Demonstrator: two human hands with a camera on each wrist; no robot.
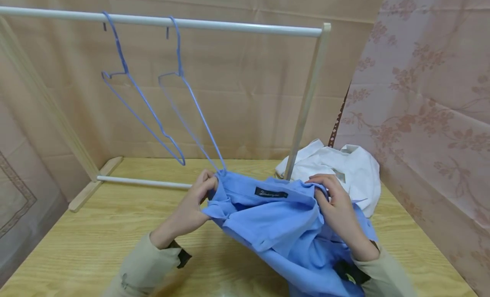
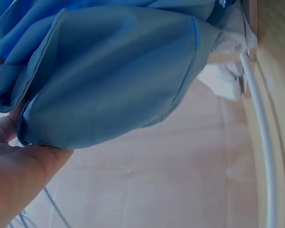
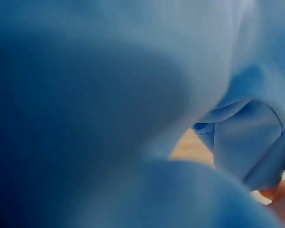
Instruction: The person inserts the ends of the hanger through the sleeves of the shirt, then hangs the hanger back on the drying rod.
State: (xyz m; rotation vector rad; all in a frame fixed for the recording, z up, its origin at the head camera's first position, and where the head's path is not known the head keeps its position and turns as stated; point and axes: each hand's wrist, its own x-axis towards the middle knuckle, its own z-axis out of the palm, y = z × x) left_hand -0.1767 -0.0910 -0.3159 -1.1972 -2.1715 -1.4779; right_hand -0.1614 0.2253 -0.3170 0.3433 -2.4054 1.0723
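In the head view, a light blue shirt (image 1: 279,229) is held up by its collar, the black label (image 1: 271,193) facing me. My left hand (image 1: 197,203) grips the collar's left end between thumb and fingers. At the opposite end my right hand (image 1: 337,203) pinches the cloth, and the rest of the shirt hangs in folds under it. The lower tip of a blue hanger (image 1: 199,105) meets the collar beside the left fingers. Draped blue cloth (image 2: 109,80) hides much of the left wrist view; in the right wrist view, cloth (image 3: 99,95) covers nearly everything.
A second blue hanger (image 1: 143,109) hangs from the white rail (image 1: 245,25) of a rack with wooden posts. Behind the right hand, a crumpled white garment (image 1: 344,161) lies on the wooden table (image 1: 76,250) by the right post. Curtains stand behind and on both sides.
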